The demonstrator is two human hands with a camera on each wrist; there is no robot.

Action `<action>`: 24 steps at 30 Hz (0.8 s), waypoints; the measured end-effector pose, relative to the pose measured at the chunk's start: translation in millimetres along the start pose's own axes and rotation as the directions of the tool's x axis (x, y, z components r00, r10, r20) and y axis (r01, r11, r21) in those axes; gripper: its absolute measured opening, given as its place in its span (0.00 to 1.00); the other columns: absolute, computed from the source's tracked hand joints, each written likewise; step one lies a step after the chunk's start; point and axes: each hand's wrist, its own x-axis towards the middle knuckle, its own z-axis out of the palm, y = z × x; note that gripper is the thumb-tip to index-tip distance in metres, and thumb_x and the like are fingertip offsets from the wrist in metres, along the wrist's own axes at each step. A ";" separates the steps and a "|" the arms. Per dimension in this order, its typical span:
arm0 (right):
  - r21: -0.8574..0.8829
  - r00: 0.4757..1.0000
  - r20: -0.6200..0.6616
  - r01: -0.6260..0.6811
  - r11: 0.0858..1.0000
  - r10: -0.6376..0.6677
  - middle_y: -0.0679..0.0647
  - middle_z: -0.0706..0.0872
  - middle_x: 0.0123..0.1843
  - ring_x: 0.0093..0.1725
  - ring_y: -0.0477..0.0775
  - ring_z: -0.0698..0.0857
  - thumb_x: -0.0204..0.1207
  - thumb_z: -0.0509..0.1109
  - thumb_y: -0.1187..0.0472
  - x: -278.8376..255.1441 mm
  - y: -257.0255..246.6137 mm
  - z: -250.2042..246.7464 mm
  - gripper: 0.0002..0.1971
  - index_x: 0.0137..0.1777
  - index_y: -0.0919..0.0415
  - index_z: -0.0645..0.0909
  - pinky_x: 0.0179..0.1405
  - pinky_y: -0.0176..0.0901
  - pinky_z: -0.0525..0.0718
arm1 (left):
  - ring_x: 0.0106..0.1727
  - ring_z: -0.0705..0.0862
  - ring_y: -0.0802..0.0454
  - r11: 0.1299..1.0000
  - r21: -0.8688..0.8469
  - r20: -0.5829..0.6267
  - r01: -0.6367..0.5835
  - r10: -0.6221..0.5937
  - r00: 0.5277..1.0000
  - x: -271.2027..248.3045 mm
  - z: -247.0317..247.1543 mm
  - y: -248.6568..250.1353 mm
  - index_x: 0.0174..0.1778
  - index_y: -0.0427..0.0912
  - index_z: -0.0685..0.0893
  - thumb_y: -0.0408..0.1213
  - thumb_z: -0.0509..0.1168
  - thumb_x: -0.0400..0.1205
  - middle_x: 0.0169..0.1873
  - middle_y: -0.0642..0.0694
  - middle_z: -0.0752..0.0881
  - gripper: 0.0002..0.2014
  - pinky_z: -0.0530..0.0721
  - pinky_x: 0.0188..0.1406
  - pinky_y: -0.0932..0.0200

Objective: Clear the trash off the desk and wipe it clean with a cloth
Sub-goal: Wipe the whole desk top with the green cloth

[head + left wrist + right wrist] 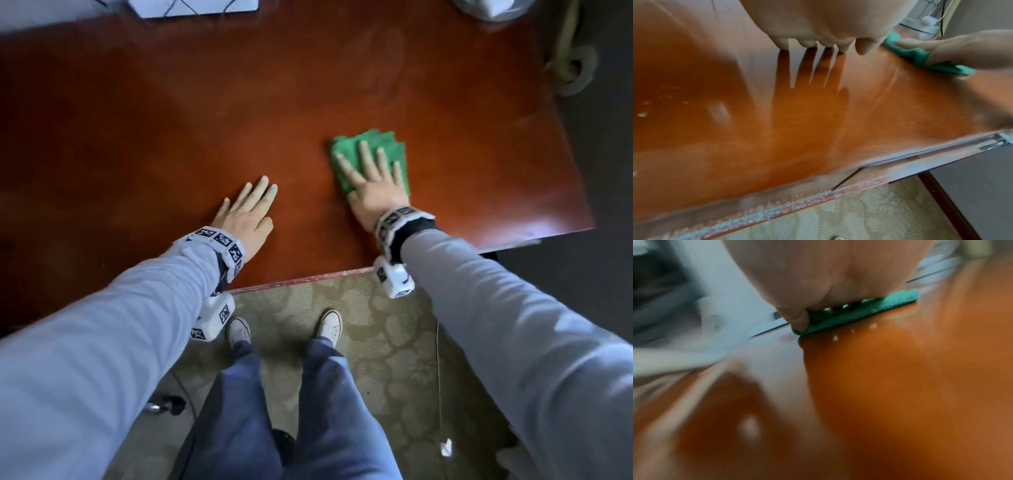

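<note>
A folded green cloth [383,144] lies on the reddish-brown desk [171,120], right of centre. My right hand [371,178] lies flat on it with straight, spread fingers, pressing it to the wood. In the right wrist view the cloth [879,311] shows as a green strip under my right hand [828,277], and that picture is blurred. My left hand [246,212] rests flat on the bare desk near the front edge, fingers straight, holding nothing. The left wrist view shows my left hand's fingertips [782,45] touching the glossy top, with the cloth [920,56] off to the right.
A white sheet with dark lines [193,7] lies at the desk's far edge. A grey-white object [493,8] sits at the far right corner. Small pale crumbs [642,115] dot the desk's left part. Patterned carpet [394,342] and my shoes lie below the front edge.
</note>
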 end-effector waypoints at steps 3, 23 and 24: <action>0.103 0.915 -0.015 -0.400 0.911 0.403 0.53 0.40 0.88 0.86 0.64 0.42 0.81 0.54 0.52 -1.2 99.1 -26.4 0.35 0.85 0.35 0.42 0.82 0.69 0.43 | 0.86 0.38 0.59 1.000 -0.009 -0.017 0.020 -0.020 1.000 -9.3 2.8 -14.4 0.86 0.65 0.42 0.45 0.45 0.87 0.85 0.64 0.36 0.31 0.42 0.86 0.43; -0.003 0.988 0.018 -0.153 0.988 0.153 0.51 0.38 0.88 0.86 0.65 0.41 0.80 0.58 0.54 -36.3 -122.5 32.6 0.39 0.85 0.35 0.41 0.83 0.68 0.45 | 0.87 0.41 0.52 0.985 -0.018 -0.080 0.172 -0.173 0.982 -127.8 18.2 -204.9 0.85 0.67 0.42 0.47 0.45 0.88 0.86 0.59 0.37 0.29 0.41 0.85 0.39; 0.047 0.960 0.022 -0.278 0.959 0.278 0.52 0.39 0.88 0.86 0.66 0.42 0.80 0.57 0.54 -31.2 -114.0 26.7 0.38 0.85 0.36 0.42 0.82 0.69 0.45 | 0.87 0.41 0.52 0.979 -0.032 -0.089 0.201 -0.203 0.975 -136.8 18.4 -221.5 0.85 0.67 0.42 0.47 0.45 0.89 0.86 0.59 0.37 0.29 0.41 0.85 0.39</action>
